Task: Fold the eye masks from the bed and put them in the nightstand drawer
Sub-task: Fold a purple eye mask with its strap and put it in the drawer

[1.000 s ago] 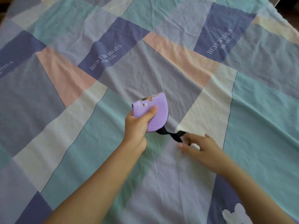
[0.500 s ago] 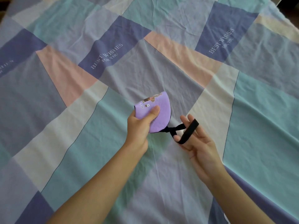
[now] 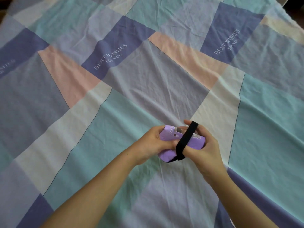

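A folded purple eye mask [image 3: 171, 136] with a small cartoon print is held just above the bed between both hands. My left hand [image 3: 153, 143] grips its left side. My right hand [image 3: 204, 145] holds its right side, and the mask's black elastic strap [image 3: 186, 139] is looped around the fingers and thumb of that hand, running diagonally across the front of the mask. The lower part of the mask is partly hidden by my left fingers. No drawer or nightstand is in view.
The bed is covered by a patchwork sheet [image 3: 148, 83] in teal, lilac, pink, cream and navy, with "BEST WISHES FOR YOU" printed on navy patches. The bed's far right corner [image 3: 283, 7] drops off to a dark floor.
My right hand lifted the black strap off the sheet, brought it over to the mask and stretched it across the front. Both hands with the mask have come closer to me.
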Demonstrator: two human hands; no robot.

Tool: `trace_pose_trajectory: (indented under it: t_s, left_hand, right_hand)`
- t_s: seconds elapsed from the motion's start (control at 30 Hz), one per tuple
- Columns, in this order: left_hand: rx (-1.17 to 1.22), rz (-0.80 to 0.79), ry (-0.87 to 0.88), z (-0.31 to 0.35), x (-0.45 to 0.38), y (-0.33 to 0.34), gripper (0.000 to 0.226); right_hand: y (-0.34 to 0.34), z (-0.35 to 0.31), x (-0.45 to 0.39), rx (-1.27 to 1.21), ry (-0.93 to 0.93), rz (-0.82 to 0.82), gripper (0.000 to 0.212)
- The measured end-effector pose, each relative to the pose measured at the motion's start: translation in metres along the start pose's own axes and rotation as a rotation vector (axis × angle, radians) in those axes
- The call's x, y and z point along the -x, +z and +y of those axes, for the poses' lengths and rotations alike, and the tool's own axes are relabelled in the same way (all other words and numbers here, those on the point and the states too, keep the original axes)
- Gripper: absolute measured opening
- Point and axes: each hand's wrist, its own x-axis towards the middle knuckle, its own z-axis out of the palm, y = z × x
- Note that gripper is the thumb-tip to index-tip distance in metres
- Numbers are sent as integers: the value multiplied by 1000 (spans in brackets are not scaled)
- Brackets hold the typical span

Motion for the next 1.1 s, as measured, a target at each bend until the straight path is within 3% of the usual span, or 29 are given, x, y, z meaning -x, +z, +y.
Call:
trace_pose_trajectory:
  t_s: [0.1,0.2,0.3,0.4,0.47,0.57,0.67,0.77,0.9,1.1]
  left_hand:
    - [12,14,-6,0,4,3,29]
    - [69,75,-12,2,5,8,19]
    - [155,153,-45,7,7,13,45]
    - [150,247,-15,11,11,12,40]
    - [146,359,35,14,16,9,40]
    - [198,497,90,24,28,6,39]
    - [255,561,163,47,51,9,29]
    - [296,613,229,82,88,15,27]
    - [266,633,351,154,145,27,24]
    - [85,741,487,268,249,29,19]
  right_hand:
    - [2,-2,-1,5,29,-6,41]
    - [4,0,-3,-8,63,10,54]
    - [7,-1,-3,12,62,-51,66]
    - [9,-6,3,-12,38,-125,61]
    - [10,-12,9,-59,10,-85,57]
    - [12,-28,18,88,-166,-12,63]
    - [19,-52,26,344,-413,-121,55]
    - [31,-92,38,365,-558,-191,48]
    - [54,-172,58,422,-784,-315,54]
    - [92,-302,88,383,-958,-469,51]
